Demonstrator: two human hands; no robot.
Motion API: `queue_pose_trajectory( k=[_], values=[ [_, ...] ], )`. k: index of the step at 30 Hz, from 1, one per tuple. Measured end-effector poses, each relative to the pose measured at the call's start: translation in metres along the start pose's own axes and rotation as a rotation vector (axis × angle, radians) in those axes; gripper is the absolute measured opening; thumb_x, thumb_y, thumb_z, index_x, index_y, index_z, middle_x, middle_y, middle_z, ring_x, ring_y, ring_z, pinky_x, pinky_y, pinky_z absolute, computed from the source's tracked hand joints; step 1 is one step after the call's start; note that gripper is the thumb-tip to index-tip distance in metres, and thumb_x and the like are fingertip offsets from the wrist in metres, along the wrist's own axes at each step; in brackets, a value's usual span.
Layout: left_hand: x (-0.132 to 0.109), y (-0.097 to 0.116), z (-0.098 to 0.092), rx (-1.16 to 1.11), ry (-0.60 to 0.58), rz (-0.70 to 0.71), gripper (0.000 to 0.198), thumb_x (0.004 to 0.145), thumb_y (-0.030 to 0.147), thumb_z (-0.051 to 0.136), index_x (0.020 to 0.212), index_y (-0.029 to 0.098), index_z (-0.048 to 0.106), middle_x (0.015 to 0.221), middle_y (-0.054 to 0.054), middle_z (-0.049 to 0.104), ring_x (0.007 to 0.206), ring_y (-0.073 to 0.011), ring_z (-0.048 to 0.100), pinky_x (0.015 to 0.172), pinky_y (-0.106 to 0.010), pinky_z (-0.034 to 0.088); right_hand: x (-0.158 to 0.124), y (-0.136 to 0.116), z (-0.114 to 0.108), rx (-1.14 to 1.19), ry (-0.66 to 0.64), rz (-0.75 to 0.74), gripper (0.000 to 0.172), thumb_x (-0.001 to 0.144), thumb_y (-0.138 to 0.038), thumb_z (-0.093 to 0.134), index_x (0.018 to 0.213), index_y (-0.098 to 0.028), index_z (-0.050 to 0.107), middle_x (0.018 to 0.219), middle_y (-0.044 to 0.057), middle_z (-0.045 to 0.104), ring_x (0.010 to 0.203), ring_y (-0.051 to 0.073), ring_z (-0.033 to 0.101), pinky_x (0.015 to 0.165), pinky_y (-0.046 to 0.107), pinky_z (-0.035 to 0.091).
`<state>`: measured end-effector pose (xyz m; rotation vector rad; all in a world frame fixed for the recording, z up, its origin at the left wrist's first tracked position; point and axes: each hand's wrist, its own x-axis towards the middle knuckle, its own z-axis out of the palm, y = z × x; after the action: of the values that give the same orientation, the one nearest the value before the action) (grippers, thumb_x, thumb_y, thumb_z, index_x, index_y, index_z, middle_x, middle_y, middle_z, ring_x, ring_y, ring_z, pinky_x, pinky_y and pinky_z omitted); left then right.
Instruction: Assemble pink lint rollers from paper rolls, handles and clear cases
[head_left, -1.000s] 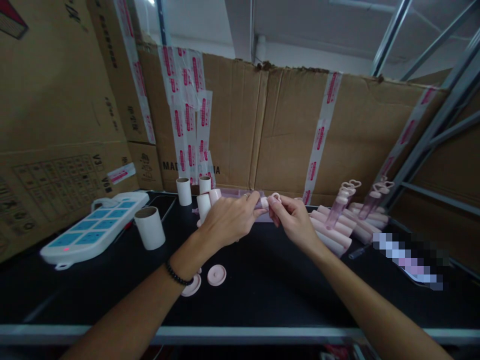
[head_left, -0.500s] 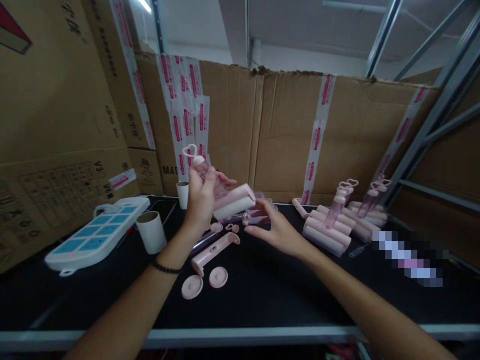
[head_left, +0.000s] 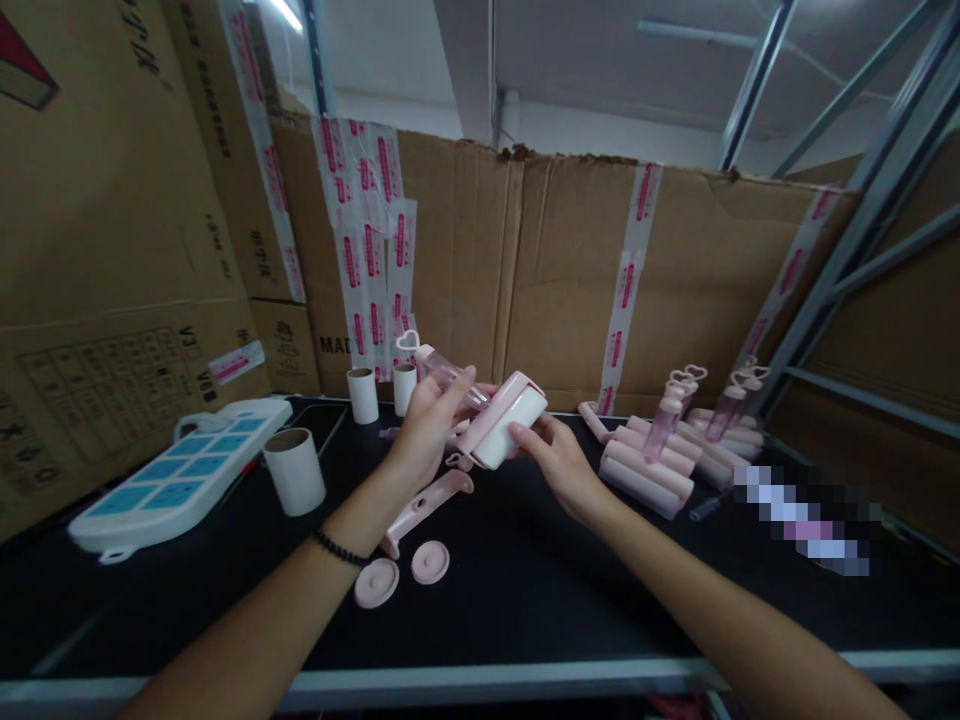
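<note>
Near the middle, my left hand [head_left: 429, 425] is closed around the clear pink tube of a lint roller [head_left: 504, 420], whose heart-shaped loop [head_left: 408, 341] points up and left. My right hand [head_left: 555, 455] grips the roller's white and pink body at its right side, thumb on the white roll. Below the hands, a curved pink frame [head_left: 431, 508] lies on the black table. Two round pink caps [head_left: 377, 583] rest in front of it. A small pink heart-shaped piece [head_left: 458, 461] sits under the roller, partly hidden.
At left are a white power strip [head_left: 180, 480] and a white cardboard tube [head_left: 295, 472]; two smaller tubes [head_left: 363, 396] stand farther back. Several pink rollers [head_left: 649, 480] lie at right beside a pixelated patch. Cardboard walls [head_left: 555, 280] surround the table [head_left: 525, 610].
The roller has turned and moved right, its loop lower. My right hand has closed on its body. A second tube now shows at the back.
</note>
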<state>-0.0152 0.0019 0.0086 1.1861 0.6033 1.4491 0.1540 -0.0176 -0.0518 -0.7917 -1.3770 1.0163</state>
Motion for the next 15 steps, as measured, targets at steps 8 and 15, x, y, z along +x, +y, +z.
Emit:
queue_pose_trajectory(
  k=[8, 15],
  values=[
    [-0.001, 0.004, -0.001, -0.176, 0.035, -0.169, 0.026, 0.09, 0.039, 0.073, 0.093, 0.017, 0.059, 0.085, -0.009, 0.076, 0.071, -0.0217, 0.075, 0.066, -0.035, 0.063, 0.004, 0.006, -0.01, 0.039, -0.112, -0.089, 0.043, 0.084, -0.046, 0.075, 0.119, -0.022, 0.066, 0.119, 0.007, 0.074, 0.109, 0.023, 0.069, 0.095, 0.037, 0.057],
    [0.009, 0.012, -0.011, -0.3, 0.242, -0.205, 0.031, 0.091, 0.044, 0.071, 0.102, 0.016, 0.064, 0.079, -0.008, 0.076, 0.067, -0.0232, 0.075, 0.064, -0.038, 0.064, 0.029, 0.031, -0.052, -0.371, 0.192, -0.075, 0.033, 0.086, -0.043, 0.067, 0.108, -0.018, 0.064, 0.103, 0.011, 0.074, 0.095, 0.023, 0.07, 0.087, 0.04, 0.057]
  ],
)
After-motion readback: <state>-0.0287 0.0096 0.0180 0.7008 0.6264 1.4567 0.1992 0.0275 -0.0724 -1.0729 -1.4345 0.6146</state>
